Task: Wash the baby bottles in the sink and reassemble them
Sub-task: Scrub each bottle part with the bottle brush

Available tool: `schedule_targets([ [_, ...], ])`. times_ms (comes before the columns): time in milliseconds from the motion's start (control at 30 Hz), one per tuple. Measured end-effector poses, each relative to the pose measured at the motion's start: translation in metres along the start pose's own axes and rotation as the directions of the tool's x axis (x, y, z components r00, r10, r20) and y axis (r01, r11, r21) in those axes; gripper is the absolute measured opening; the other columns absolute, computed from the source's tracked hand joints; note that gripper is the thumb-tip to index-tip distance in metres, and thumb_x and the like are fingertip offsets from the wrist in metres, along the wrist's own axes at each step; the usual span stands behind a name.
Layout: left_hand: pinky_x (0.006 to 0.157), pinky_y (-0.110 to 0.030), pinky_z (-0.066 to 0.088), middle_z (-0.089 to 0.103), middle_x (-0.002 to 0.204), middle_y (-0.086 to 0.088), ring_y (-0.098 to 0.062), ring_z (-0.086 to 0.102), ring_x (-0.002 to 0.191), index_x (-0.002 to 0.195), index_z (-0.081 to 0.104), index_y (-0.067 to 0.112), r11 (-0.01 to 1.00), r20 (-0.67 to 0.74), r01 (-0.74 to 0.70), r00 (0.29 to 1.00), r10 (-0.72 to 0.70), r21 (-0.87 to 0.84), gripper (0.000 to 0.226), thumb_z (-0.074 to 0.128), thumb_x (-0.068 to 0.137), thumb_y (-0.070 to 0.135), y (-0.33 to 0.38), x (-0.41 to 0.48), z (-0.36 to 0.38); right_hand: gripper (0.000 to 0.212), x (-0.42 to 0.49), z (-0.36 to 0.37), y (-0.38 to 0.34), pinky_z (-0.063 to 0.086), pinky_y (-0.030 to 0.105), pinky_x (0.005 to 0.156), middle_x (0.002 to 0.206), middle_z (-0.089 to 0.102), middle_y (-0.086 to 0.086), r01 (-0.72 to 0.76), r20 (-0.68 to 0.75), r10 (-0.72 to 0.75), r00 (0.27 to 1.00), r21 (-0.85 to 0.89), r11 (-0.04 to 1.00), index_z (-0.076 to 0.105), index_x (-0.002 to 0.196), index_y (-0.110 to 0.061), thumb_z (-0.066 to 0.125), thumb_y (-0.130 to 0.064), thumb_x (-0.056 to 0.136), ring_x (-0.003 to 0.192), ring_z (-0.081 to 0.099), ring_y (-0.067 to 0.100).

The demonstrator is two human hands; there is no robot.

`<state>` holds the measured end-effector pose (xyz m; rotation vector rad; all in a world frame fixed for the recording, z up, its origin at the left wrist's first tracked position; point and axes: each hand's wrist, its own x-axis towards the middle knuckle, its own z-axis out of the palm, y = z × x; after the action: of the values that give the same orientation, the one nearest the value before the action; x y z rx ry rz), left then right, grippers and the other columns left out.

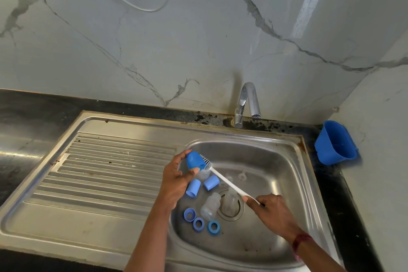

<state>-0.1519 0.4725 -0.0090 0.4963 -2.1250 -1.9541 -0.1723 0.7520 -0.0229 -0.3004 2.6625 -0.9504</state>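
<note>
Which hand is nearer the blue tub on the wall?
Right. The right hand sits below and left of the tub; the left hand is farther left.

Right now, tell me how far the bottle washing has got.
Done: everything is taken apart; two caps, three rings and clear bottles lie loose in the sink. In hand: the left hand holds a blue cap while the right hand holds the brush, bristles in it. Left: nothing is reassembled, and whether the loose parts are washed can't be told.
</note>
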Motion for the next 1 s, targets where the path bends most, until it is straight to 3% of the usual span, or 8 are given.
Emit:
schedule_targets([
  [100,0.075,-0.005,0.047,0.065,0.119,0.000,0.013,0.063,0.095,0.124,0.061,0.015,0.998,-0.035,-0.007,0.999,0.005,-0.055,0.047,0.073,0.083,-0.005,0.000,0.000,0.003,0.064,-0.002,-0.004,0.004,0.033,0.014,0.048,0.045,0.029,-0.004,0.010,0.007,-0.010,1.000,-0.002,1.000,0.030,0.049,-0.018,0.053,-0.068,0.082,0.043,0.027,0.010],
  [233,0.087,-0.016,0.049,0.066,0.124,-0.001,-0.007,0.061,0.116,0.118,0.064,0.027,0.986,-0.073,0.020,0.997,-0.033,-0.163,0.044,0.071,0.085,0.000,-0.003,0.002,0.003,0.065,-0.003,-0.006,0.007,0.033,0.015,0.048,0.046,0.030,-0.003,0.023,-0.002,-0.023,1.000,0.008,1.000,0.031,0.050,-0.017,0.050,-0.072,0.079,0.044,0.028,0.010],
  [467,0.086,-0.016,0.050,0.067,0.125,0.002,-0.007,0.062,0.116,0.126,0.061,0.021,0.987,0.126,0.038,0.992,-0.019,-0.155,0.047,0.070,0.086,-0.001,0.001,0.000,0.010,0.066,0.001,0.000,0.002,0.033,0.016,0.048,0.046,0.029,-0.003,0.028,-0.017,-0.028,0.999,-0.020,0.999,0.031,0.050,-0.017,0.048,-0.072,0.080,0.044,0.028,0.011],
  [567,0.081,-0.014,0.050,0.067,0.121,-0.001,-0.003,0.065,0.107,0.122,0.063,0.019,0.978,0.033,0.028,0.999,-0.022,-0.205,0.041,0.069,0.086,-0.001,0.003,0.000,0.007,0.065,-0.002,0.000,0.003,0.030,0.014,0.050,0.042,0.028,-0.004,0.035,-0.014,-0.035,0.999,-0.037,0.999,0.029,0.049,-0.018,0.049,-0.070,0.082,0.043,0.028,0.012],
  [667,0.086,-0.019,0.052,0.068,0.120,-0.003,-0.012,0.064,0.111,0.117,0.065,0.021,0.969,-0.071,0.015,0.997,-0.033,-0.247,0.035,0.070,0.087,0.004,-0.003,0.004,0.000,0.064,-0.008,-0.004,0.005,0.028,0.017,0.046,0.039,0.028,-0.005,0.050,0.004,-0.050,0.999,-0.064,0.997,0.027,0.047,-0.020,0.049,-0.070,0.079,0.042,0.027,0.013],
  [900,0.087,-0.021,0.051,0.070,0.119,-0.003,-0.016,0.065,0.113,0.123,0.062,0.018,0.969,0.121,0.076,0.991,-0.048,-0.235,0.038,0.067,0.089,0.004,-0.006,0.002,0.007,0.063,-0.007,-0.001,-0.002,0.028,0.018,0.047,0.038,0.029,-0.005,0.046,-0.001,-0.046,0.999,-0.056,0.997,0.026,0.047,-0.022,0.054,-0.063,0.085,0.043,0.027,0.013],
  [1000,0.091,-0.026,0.051,0.070,0.119,-0.004,-0.018,0.065,0.113,0.123,0.063,0.016,0.965,0.108,0.077,0.993,-0.051,-0.252,0.037,0.068,0.088,0.007,-0.007,0.001,0.008,0.063,-0.004,0.000,-0.004,0.032,0.018,0.049,0.038,0.030,-0.006,0.038,-0.001,-0.038,0.999,-0.066,0.997,0.028,0.047,-0.021,0.053,-0.065,0.085,0.043,0.027,0.013],
])
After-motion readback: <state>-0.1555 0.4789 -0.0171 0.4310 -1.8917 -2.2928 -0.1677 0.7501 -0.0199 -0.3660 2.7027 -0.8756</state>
